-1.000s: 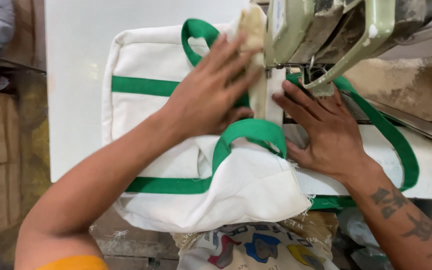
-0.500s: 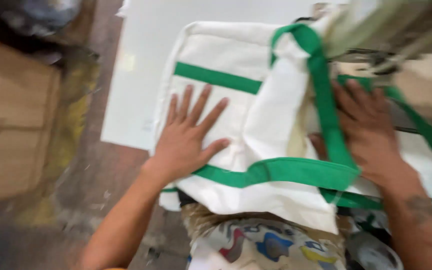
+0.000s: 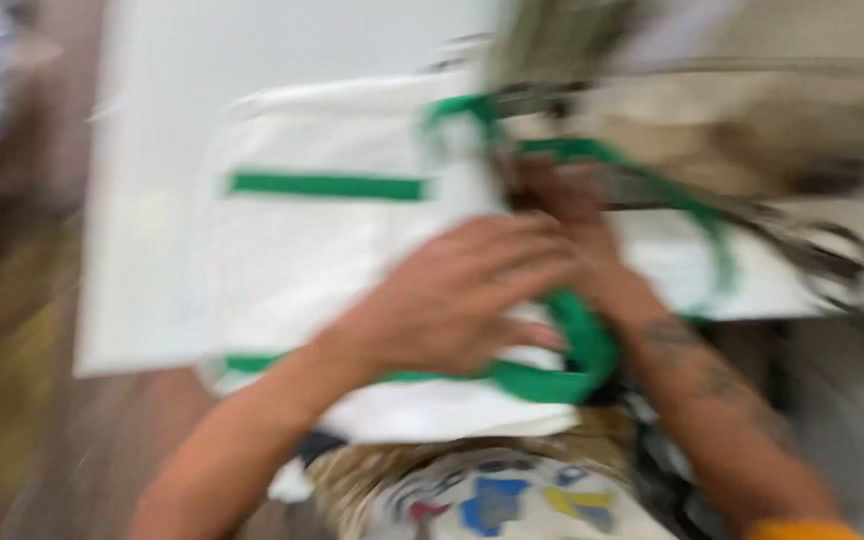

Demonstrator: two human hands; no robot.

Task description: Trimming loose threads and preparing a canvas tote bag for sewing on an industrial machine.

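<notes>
The left hand [image 3: 452,300] lies palm down across the middle of a white fabric bag [image 3: 332,270], fingers spread and reaching toward the green strap [image 3: 572,350] that loops along the bag's near edge. The frame is badly blurred, so I cannot tell whether the fingers pinch any cloth or only press it flat. The right hand [image 3: 572,225] sits just beyond the left, partly hidden under it, close to the blurred sewing machine [image 3: 572,50]. Its fingers seem to rest on the cloth at the strap, but whether it grips anything cannot be made out.

The bag lies on the white bench [image 3: 252,60], its near edge hanging over toward the person's patterned lap [image 3: 492,500]. Its long axis runs roughly left to right across the view. One green band [image 3: 327,186] crosses the far panel, and the strap end points toward the machine.

As a judgement, the bag looks largely made up, with bands and strap already in place. What seems left is stitching at the strap end by the machine, though no needle or seam shows clearly.
</notes>
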